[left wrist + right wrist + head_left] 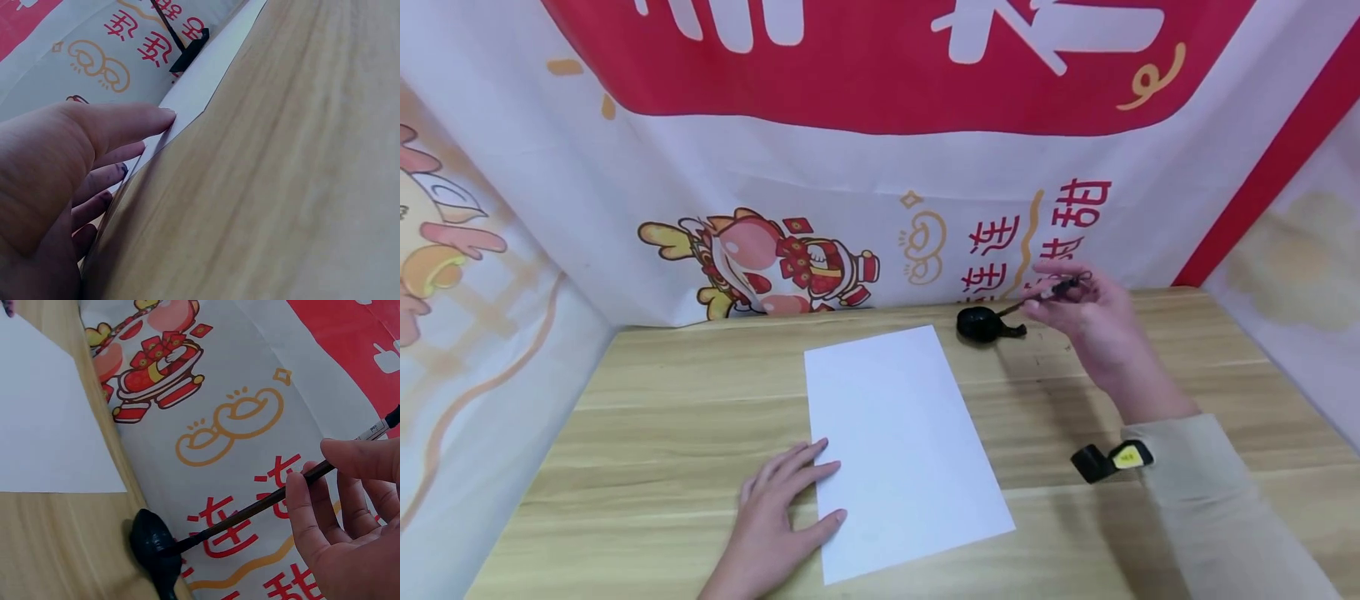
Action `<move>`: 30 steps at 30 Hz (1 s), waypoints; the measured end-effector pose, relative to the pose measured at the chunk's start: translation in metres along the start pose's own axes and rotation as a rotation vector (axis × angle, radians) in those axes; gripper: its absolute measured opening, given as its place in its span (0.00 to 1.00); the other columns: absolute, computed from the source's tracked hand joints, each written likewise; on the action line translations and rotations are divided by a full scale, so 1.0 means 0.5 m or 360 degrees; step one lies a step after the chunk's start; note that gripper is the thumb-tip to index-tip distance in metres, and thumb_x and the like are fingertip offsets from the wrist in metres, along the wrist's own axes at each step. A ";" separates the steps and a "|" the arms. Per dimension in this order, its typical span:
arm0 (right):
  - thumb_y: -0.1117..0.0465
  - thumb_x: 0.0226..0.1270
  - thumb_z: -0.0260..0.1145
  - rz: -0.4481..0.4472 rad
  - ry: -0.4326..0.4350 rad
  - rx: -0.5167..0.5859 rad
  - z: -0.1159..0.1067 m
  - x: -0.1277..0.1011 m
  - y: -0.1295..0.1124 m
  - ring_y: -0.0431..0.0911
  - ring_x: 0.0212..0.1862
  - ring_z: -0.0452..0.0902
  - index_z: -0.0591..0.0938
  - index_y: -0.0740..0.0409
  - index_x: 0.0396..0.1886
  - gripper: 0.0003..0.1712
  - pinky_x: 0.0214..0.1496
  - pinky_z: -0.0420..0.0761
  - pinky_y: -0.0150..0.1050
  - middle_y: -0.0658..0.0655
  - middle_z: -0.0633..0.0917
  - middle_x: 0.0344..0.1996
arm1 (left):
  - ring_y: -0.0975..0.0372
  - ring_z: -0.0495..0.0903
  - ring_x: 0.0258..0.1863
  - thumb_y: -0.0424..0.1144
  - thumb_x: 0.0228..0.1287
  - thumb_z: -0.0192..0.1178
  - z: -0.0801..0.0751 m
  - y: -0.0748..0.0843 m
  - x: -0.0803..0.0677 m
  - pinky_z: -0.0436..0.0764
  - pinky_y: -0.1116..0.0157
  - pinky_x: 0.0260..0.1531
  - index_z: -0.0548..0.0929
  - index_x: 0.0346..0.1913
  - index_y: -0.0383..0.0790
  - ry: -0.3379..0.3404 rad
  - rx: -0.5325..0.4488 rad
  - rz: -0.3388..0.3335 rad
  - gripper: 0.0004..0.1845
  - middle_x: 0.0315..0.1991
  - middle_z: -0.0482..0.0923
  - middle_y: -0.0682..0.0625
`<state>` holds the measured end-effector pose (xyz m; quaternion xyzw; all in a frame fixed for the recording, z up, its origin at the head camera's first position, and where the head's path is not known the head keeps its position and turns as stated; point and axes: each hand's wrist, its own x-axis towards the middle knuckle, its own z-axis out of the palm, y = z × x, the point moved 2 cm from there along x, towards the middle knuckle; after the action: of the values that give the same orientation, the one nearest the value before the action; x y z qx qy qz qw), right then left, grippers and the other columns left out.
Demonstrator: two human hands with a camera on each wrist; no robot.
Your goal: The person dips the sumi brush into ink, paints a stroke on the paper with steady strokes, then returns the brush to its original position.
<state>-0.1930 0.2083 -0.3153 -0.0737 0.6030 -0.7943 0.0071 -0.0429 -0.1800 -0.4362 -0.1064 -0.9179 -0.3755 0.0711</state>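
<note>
A white sheet of paper [902,467] lies on the wooden table, slightly turned. My left hand [778,517] rests at its left edge, thumb and fingertips on the paper. Dark smudges mark some of its fingers [103,181] in the left wrist view. Further right, my right hand [1101,333] pinches a slim brush [262,503] between thumb and fingers, well up the dark handle. The brush slants down to a black spoon [150,540] beyond the paper's far right corner, and its dark tip is in the bowl.
A printed cloth [865,200] in white and red hangs upright along the table's far edge. More cloth closes off the left [490,333] and right [1292,250] sides. Small dark specks dot the wooden table [700,433] near the spoon.
</note>
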 end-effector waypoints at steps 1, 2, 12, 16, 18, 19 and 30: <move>0.77 0.69 0.71 0.0007 0.0008 0.0001 -0.001 0.004 -0.004 0.42 0.47 0.92 0.82 0.56 0.62 0.25 0.55 0.89 0.34 0.49 0.94 0.42 | 0.49 0.71 0.77 0.50 0.57 0.81 0.000 0.001 0.001 0.57 0.37 0.71 0.88 0.62 0.60 -0.0005 -0.0005 -0.0003 0.28 0.77 0.76 0.59; 0.76 0.69 0.72 0.0012 0.0016 -0.0009 -0.001 0.008 -0.009 0.42 0.47 0.92 0.81 0.57 0.63 0.26 0.55 0.89 0.34 0.49 0.94 0.41 | 0.50 0.71 0.77 0.50 0.57 0.81 0.001 0.001 0.002 0.57 0.37 0.71 0.88 0.62 0.60 -0.0009 -0.0007 -0.0006 0.28 0.77 0.76 0.59; 0.72 0.72 0.71 0.0146 0.0120 -0.0309 0.015 0.038 -0.029 0.43 0.52 0.87 0.78 0.54 0.62 0.24 0.57 0.89 0.35 0.48 0.89 0.45 | 0.49 0.72 0.76 0.49 0.56 0.81 0.008 0.000 0.004 0.56 0.37 0.71 0.89 0.61 0.60 0.0015 0.0011 0.0014 0.27 0.76 0.77 0.59; 0.65 0.72 0.75 0.0181 0.0168 -0.0545 0.022 0.060 -0.030 0.44 0.58 0.81 0.77 0.50 0.62 0.24 0.58 0.87 0.33 0.49 0.85 0.54 | 0.49 0.73 0.76 0.48 0.55 0.82 0.012 -0.001 0.001 0.57 0.37 0.71 0.89 0.61 0.59 0.0027 0.0018 0.0014 0.28 0.76 0.77 0.59; 0.61 0.72 0.76 0.0155 0.0211 -0.0677 0.023 0.071 -0.030 0.44 0.59 0.80 0.76 0.47 0.60 0.23 0.57 0.87 0.33 0.50 0.82 0.56 | 0.49 0.73 0.76 0.48 0.55 0.82 0.013 -0.001 0.001 0.57 0.37 0.71 0.89 0.61 0.60 0.0029 0.0023 0.0016 0.28 0.76 0.77 0.59; 0.60 0.72 0.76 0.0133 0.0240 -0.0727 0.024 0.076 -0.030 0.45 0.58 0.81 0.76 0.47 0.59 0.22 0.57 0.88 0.34 0.50 0.82 0.56 | 0.49 0.73 0.76 0.48 0.55 0.82 0.013 -0.001 0.002 0.57 0.37 0.71 0.89 0.61 0.60 0.0030 0.0026 0.0018 0.28 0.76 0.77 0.59; 0.59 0.76 0.72 -0.0228 0.0497 -0.0930 0.041 0.102 -0.016 0.43 0.49 0.82 0.74 0.56 0.61 0.21 0.46 0.91 0.35 0.48 0.80 0.47 | 0.50 0.70 0.78 0.48 0.55 0.82 0.008 -0.001 0.002 0.55 0.37 0.72 0.88 0.62 0.60 -0.0026 0.0010 -0.0078 0.29 0.77 0.75 0.61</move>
<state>-0.2404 0.1859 -0.2966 0.0079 0.7922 -0.5881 -0.1626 -0.0441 -0.1778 -0.4392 -0.0866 -0.9221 -0.3732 0.0547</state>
